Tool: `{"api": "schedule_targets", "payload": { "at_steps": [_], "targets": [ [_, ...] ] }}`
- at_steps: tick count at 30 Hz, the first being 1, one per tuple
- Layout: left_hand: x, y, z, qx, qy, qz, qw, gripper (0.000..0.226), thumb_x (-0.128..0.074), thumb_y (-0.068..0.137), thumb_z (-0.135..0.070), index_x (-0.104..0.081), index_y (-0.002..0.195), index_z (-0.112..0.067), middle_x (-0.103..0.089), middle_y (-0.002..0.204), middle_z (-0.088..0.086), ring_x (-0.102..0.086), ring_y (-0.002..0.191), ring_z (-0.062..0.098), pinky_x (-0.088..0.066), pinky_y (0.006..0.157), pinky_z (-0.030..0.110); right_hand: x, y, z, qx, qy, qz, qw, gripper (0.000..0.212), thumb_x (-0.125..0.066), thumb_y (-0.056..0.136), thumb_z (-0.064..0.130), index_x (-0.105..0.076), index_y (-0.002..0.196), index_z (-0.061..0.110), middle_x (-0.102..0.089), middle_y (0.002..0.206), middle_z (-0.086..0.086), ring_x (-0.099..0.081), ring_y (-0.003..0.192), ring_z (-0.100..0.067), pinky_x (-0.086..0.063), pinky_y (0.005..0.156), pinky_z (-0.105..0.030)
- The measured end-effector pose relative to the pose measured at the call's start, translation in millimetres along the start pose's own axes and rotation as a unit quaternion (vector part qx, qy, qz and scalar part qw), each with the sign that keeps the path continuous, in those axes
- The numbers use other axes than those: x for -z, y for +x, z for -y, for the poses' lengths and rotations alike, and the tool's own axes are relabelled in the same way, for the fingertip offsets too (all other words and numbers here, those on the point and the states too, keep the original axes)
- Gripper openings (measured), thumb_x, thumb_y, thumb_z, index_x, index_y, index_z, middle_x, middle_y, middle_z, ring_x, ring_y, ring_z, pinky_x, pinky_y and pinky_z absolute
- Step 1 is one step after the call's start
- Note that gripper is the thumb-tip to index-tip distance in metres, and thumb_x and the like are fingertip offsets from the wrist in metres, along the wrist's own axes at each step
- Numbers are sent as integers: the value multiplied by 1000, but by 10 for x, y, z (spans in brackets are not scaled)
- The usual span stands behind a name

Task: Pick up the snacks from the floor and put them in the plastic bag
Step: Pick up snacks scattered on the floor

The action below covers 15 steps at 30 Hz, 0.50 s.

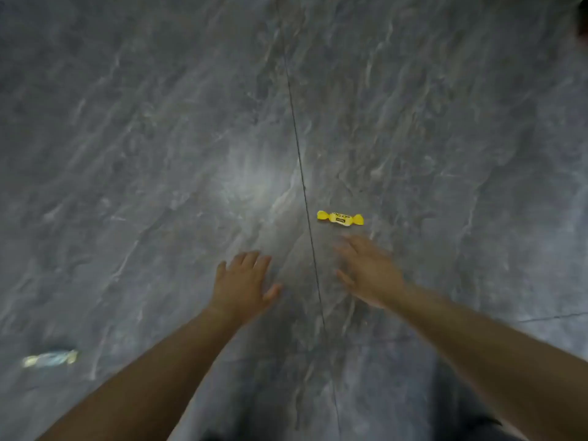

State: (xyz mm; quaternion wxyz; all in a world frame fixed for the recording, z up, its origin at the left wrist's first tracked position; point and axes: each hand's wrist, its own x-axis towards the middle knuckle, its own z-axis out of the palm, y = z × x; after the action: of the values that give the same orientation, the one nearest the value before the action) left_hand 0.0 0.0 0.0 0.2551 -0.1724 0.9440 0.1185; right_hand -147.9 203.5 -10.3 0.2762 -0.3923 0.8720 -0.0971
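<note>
A yellow wrapped candy (340, 218) lies on the grey marble floor, just right of a dark tile seam. My right hand (369, 270) hovers just below it, fingers spread and pointing toward it, a short gap away, holding nothing. My left hand (243, 283) is stretched out left of the seam, palm down, fingers straight and empty. A second wrapped snack (50, 358), pale blue with yellowish ends and blurred, lies at the far lower left. No plastic bag is in view.
The grey veined marble floor (159, 138) fills the view, with a thin dark tile seam (302, 186) running top to bottom through the middle. A dark shape (583, 20) shows at the top right corner.
</note>
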Motion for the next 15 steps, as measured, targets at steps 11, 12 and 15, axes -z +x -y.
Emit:
{"api": "schedule_targets", "payload": {
  "at_steps": [11, 12, 15],
  "targets": [
    [-1276, -162, 542, 2, 2, -55, 998, 63, -33, 84, -53, -32, 141, -26, -37, 148, 14, -41, 130, 38, -46, 89, 59, -751, 498, -18, -59, -26, -52, 997, 66, -53, 82, 16, -26, 141, 24, -26, 148, -7, -30, 132, -30, -29, 106, -54],
    [-1274, -172, 528, 3, 3, -56, 998, 63, -34, 84, -52, -33, 140, -25, -38, 147, 15, -41, 131, 38, -47, 88, 60, -818, 404, 20, -53, -15, -39, 998, 67, -53, 82, 13, -26, 142, 26, -25, 149, -7, -30, 132, -30, -32, 105, -51],
    [-1369, -106, 564, 4, -4, -73, 997, 63, -34, 85, -55, -31, 142, -29, -35, 148, 14, -26, 134, 33, -40, 94, 60, -1063, 218, 67, -31, 32, -55, 997, 68, -57, 80, 7, -33, 140, 28, -37, 140, -16, -42, 122, -36, -43, 95, -45]
  ]
}}
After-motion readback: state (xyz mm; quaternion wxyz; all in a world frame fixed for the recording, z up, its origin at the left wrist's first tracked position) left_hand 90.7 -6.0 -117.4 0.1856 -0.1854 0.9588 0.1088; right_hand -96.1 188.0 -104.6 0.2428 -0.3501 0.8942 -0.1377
